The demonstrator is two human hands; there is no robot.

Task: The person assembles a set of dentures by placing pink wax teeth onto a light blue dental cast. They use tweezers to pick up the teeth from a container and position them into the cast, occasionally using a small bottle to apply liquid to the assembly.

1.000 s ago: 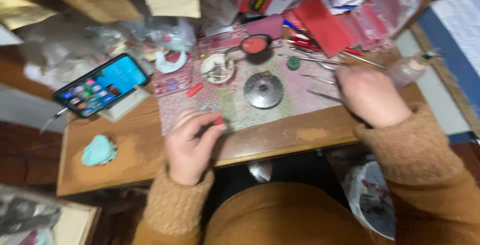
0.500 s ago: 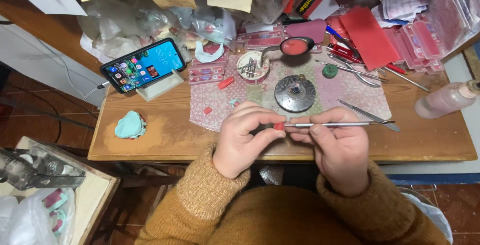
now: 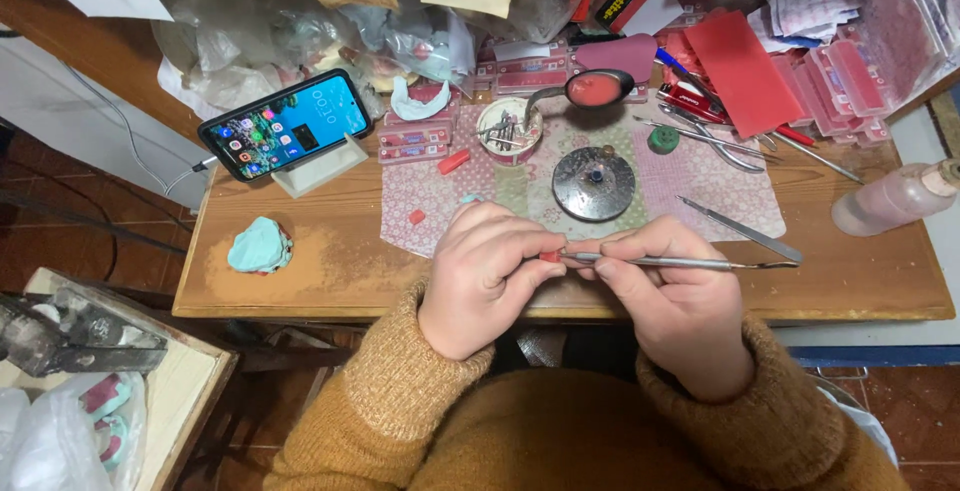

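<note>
A smartphone leans on a white stand at the far left of the patterned cloth. On the cloth lie a round metal disc, a small tin of bits and tweezers. A pale pink bottle lies right of the cloth; a teal lump sits left of it.

bench: small wooden table, top pretty worn and scuffed
middle: patterned pink cloth spread flat, edges near the front
left: phone propped tilted on a white stand
front left: teal lump sitting alone on the bare wood
right: pinkish plastic bottle lying on its side near the edge
back: red and pink little boxes, bags, paper, all piled up
</note>
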